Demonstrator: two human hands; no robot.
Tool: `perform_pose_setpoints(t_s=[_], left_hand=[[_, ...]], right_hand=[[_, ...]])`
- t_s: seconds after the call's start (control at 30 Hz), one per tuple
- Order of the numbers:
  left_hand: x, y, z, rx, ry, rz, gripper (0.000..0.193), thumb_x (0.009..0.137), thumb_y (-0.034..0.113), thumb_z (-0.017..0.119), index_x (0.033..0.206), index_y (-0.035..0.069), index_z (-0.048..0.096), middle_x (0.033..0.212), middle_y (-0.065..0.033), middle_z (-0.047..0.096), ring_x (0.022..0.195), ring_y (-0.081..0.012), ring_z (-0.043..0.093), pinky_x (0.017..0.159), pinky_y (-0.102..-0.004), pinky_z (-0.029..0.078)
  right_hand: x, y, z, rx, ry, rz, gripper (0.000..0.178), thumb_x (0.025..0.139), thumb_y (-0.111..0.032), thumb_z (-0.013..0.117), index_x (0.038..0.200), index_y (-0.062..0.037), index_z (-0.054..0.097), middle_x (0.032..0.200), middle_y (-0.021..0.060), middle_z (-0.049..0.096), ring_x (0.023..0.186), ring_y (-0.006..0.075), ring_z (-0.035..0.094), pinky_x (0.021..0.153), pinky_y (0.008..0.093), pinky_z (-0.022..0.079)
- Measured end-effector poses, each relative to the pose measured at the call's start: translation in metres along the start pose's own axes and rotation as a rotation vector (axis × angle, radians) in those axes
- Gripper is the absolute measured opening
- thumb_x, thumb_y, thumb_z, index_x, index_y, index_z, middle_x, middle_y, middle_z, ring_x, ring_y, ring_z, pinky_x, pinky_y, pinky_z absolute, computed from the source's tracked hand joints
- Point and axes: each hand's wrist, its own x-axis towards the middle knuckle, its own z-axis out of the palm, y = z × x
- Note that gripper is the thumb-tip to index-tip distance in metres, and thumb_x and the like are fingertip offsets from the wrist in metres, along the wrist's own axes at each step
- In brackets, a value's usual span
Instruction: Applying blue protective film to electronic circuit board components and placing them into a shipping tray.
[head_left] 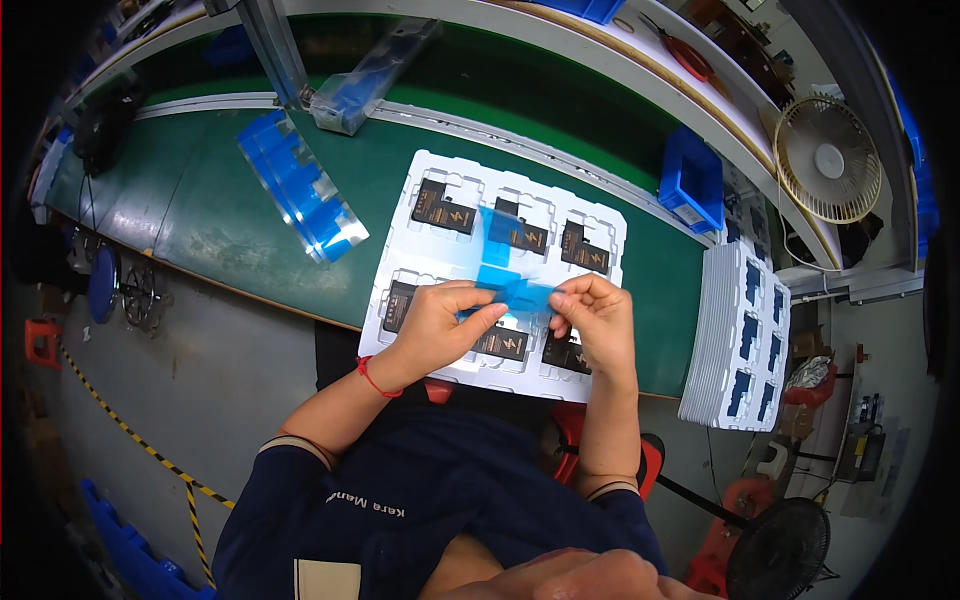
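Observation:
A translucent blue film piece (497, 250) is stretched between my two hands above a white plastic tray (397, 250). My left hand (440, 325), a red cord on its wrist, pinches the film's lower left part between thumb and forefinger. At the film's right end, my right hand (598, 318) is closed on it with thumb and fingertips. Flat black battery packs, such as the one at the far left (440, 208) and the one at the far right (584, 248), lie in the tray's pockets. The film and my hands partly cover the middle and nearer packs.
A clear sheet with blue film pieces (290, 185) lies left of the tray on the green table (190, 210). Behind it rests a clear plastic holder (350, 103). A blue bin (690, 185) and a tall stack of white trays (715, 335) stand at the right, below a fan (828, 160).

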Motion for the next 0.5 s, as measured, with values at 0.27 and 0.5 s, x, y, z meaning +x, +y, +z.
perform_pose_setpoints(t_s=[0.27,0.5], left_hand=[[-0.012,-0.031,0.003,-0.264,0.057,-0.161,0.021,0.087,0.001,0.059,0.107,-0.003,0.064,0.095,-0.0143,0.066,0.082,-0.0156,0.067,0.067,-0.0232,0.052],[-0.011,-0.031,0.002,-0.27,0.031,-0.177,0.021,0.088,0.0,0.056,0.107,-0.004,0.063,0.099,-0.0156,0.065,0.084,-0.0171,0.067,0.069,-0.0241,0.053]], right_hand=[[0.052,0.002,-0.073,-0.233,0.33,0.025,0.01,0.08,-0.003,0.068,0.075,-0.0004,0.06,0.061,0.0036,0.059,0.041,0.0051,0.045,0.035,0.0185,0.033],[0.059,0.006,-0.082,-0.255,0.295,0.088,0.011,0.079,-0.002,0.069,0.074,-0.0004,0.06,0.061,0.005,0.059,0.039,0.0043,0.042,0.033,0.0182,0.032]])
